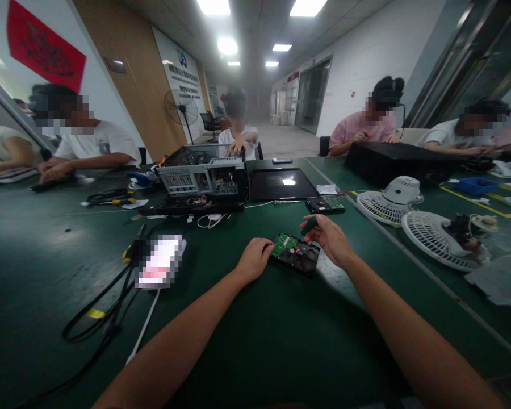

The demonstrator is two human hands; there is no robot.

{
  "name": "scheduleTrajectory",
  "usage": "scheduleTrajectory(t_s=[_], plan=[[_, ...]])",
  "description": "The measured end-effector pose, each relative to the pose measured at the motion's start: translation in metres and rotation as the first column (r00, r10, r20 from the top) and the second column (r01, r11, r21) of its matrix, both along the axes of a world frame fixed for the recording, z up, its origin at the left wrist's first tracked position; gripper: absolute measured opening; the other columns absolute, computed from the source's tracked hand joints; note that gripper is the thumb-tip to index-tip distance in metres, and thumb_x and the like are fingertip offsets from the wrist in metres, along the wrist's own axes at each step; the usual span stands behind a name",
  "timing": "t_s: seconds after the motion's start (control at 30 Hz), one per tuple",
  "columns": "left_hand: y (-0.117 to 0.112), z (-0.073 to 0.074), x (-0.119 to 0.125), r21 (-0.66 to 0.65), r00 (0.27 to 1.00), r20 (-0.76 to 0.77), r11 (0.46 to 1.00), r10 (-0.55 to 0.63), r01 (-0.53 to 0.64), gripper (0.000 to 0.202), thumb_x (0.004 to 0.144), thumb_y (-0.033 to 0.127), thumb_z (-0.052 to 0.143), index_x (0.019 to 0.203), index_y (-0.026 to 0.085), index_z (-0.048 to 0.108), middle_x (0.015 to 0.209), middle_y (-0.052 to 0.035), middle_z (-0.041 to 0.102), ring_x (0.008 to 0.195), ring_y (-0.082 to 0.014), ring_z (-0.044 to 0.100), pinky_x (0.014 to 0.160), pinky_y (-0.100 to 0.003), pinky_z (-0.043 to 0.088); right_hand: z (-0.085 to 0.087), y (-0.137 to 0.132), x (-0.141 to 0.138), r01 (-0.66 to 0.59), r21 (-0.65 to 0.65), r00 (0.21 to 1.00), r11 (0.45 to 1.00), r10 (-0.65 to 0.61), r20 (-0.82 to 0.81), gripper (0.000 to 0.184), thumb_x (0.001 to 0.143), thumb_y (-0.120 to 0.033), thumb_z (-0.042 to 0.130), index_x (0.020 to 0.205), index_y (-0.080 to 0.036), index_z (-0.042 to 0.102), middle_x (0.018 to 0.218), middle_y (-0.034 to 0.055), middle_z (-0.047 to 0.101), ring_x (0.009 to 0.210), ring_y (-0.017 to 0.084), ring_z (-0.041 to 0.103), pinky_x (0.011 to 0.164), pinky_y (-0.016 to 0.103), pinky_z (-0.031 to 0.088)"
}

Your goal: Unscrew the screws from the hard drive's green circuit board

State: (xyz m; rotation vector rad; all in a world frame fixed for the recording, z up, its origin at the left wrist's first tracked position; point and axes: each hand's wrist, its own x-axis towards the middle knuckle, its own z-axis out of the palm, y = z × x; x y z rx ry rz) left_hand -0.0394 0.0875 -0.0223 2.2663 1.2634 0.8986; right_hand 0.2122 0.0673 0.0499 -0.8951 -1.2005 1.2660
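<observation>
Wide dark green surface (pixel 255 324): flat black hard drive with green circuit board (pixel 300 258) lies mid-surface, between hands. Left hand (pixel 253 259) curled, grip on drive's left edge. Right hand (pixel 333 240) grip closed on small dark green tool handle (pixel 310 225) above drive. Best, likely: hold drive firm, tool straight. Tool tip hidden.

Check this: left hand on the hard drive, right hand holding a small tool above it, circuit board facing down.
One point is wrong: in the head view the hard drive lies circuit board up. The left hand does rest on it, and the right hand holds a small tool above it.
</observation>
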Motion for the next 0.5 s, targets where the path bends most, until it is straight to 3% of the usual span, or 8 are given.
scheduleTrajectory(t_s=[0.33,0.5], plan=[[-0.0006,0.0007,0.0,-0.004,1.0,0.001,1.0,0.003,-0.003,0.021,0.103,0.03,0.05,0.11,0.022,0.069,0.109,-0.0055,0.071,0.107,-0.0246,0.061,0.096,-0.039,0.049,0.0044,-0.0051,-0.0034,-0.032,-0.003,0.997,0.999,0.032,0.07,0.034,0.089,-0.052,0.067,0.107,-0.024,0.07,0.109,0.0071,0.072,0.069,0.015,0.065,0.061,0.03,0.049],[-0.0019,0.0034,-0.0003,-0.014,1.0,0.005,1.0,-0.002,0.002,0.022,0.103,0.03,0.05,0.111,0.022,0.069,0.109,-0.0058,0.071,0.108,-0.0247,0.061,0.096,-0.039,0.049,0.0041,-0.0049,-0.0013,0.009,0.017,0.988,1.0,-0.012,0.154,0.03,0.087,-0.05,0.07,0.1,-0.023,0.071,0.1,0.0051,0.072,0.068,0.013,0.06,0.056,0.026,0.043]])
